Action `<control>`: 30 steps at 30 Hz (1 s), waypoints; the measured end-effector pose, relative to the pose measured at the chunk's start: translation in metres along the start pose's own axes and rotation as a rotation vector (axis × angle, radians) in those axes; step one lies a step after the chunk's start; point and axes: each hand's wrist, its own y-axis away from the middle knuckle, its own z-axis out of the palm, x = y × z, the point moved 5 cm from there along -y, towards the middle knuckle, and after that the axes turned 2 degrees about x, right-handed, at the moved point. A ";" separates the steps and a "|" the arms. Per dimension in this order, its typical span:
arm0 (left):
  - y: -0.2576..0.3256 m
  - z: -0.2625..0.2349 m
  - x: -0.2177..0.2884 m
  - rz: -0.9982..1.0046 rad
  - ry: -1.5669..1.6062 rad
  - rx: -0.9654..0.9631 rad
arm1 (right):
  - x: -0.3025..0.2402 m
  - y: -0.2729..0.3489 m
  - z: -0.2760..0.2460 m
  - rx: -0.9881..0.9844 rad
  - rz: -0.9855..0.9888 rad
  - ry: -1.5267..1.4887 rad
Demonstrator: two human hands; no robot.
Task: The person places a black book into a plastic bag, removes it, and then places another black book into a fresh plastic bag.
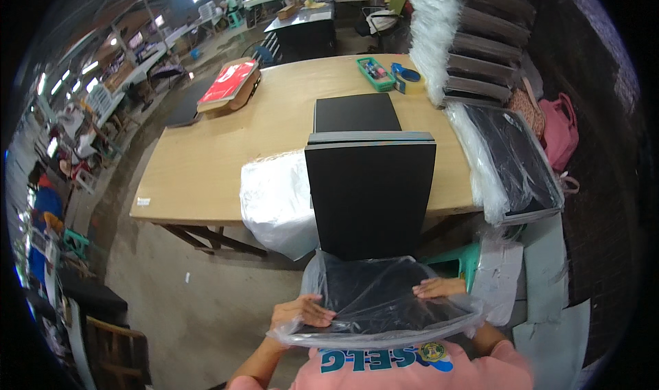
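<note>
A clear plastic bag lies across my lap, with a flat black surface showing through it. My left hand grips the bag's left side, fingers laid over the film. On the right side, my right hand holds it with fingers pointing inward. Loose film hangs around both wrists. Just beyond the bag, a large black panel stack with grey edges leans up against the table edge; its lower end meets the bag. Another black panel lies flat on the table behind it.
White plastic sheets hang over the wooden table's front edge. A red folder, green basket and tape dispenser sit farther back. Plastic-wrapped black panels are stacked at right, near a pink bag and green stool.
</note>
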 end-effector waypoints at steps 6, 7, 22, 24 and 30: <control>0.035 0.003 -0.156 -0.113 -0.270 -0.056 | 0.117 0.039 0.032 0.162 0.212 0.359; 0.041 -0.007 -0.195 -0.127 -0.592 -0.004 | 0.146 0.042 0.034 0.202 0.309 0.351; -0.048 -0.037 -0.246 -0.322 -0.306 0.123 | 0.206 -0.018 0.019 0.736 0.415 -0.520; -0.046 -0.043 -0.257 -0.298 -0.427 0.069 | 0.211 -0.018 0.021 0.704 0.462 -0.525; -0.060 -0.055 -0.208 -0.658 -0.966 -0.302 | 0.203 0.018 -0.030 0.352 0.766 -0.049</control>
